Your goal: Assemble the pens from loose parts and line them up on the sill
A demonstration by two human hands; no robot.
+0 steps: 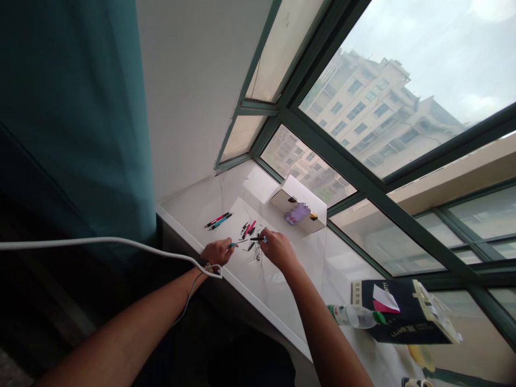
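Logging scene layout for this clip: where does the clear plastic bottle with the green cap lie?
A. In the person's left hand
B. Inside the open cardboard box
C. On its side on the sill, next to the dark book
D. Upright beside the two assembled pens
C: the plastic bottle lies on its side on the white sill, its green cap end against the dark book, away from both hands.

A white windowsill [282, 301] runs under a dark-framed window [363, 177], with apartment blocks beyond the glass. A white cardboard box [300, 209] sits near the glass. Farther along lie a plastic water bottle [355, 316] on its side and a dark box [407, 312] just beside it. A teal curtain [76, 118] hangs beside the wall, and a white cable [100, 242] crosses in front of it.
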